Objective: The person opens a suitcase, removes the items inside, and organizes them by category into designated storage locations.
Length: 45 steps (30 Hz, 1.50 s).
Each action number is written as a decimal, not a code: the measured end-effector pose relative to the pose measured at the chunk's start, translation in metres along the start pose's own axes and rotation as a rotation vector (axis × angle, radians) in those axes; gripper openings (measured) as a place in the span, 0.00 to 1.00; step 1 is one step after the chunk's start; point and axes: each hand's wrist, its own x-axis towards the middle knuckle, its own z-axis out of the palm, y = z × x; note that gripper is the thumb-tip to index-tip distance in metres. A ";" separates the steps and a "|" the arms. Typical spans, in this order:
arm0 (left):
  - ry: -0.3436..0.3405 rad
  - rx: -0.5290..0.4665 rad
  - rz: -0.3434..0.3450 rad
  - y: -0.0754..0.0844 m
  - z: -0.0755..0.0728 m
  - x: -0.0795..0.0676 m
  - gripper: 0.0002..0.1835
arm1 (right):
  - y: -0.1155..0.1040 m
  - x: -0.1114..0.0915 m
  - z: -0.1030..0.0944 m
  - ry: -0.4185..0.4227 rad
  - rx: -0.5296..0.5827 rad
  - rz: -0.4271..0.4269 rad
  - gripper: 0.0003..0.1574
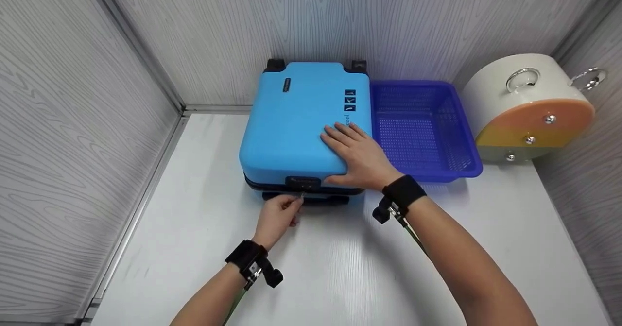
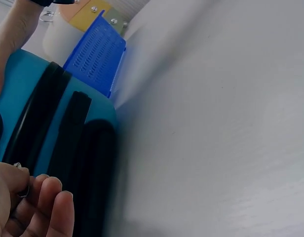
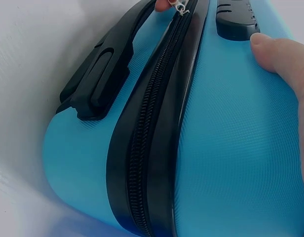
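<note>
A light blue hard-shell suitcase [image 1: 301, 122] lies flat, its black handle [image 3: 100, 74] and zipper [image 3: 144, 118] on the front side. My left hand [image 1: 277, 219] is at the middle of that side, pinching a small metal zipper pull [image 3: 180, 7] between thumb and finger. On the suitcase's top shell rests my right hand [image 1: 363, 158], fingers spread and straight. Its thumb touches the shell beside the black combination lock [image 1: 302, 183]. The zipper teeth look closed along the stretch seen in the right wrist view.
A blue-purple plastic basket [image 1: 474, 163] stands against the suitcase's right side. Farther right is a cream container [image 1: 510, 73] with orange, yellow and green front panels and metal rings. Wood-patterned walls [image 1: 413, 25] close off the back and sides of the white table [image 1: 194, 248].
</note>
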 end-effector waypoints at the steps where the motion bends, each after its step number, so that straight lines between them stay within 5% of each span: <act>1: 0.004 0.019 0.005 0.000 -0.001 0.001 0.11 | 0.000 0.000 0.000 -0.001 0.001 0.001 0.67; 19: 0.087 0.260 0.047 -0.003 -0.024 0.002 0.13 | 0.002 -0.001 0.001 0.019 -0.016 -0.019 0.66; 45: 0.208 0.357 -0.031 -0.027 -0.086 0.000 0.14 | 0.003 0.000 0.002 0.007 -0.001 -0.018 0.66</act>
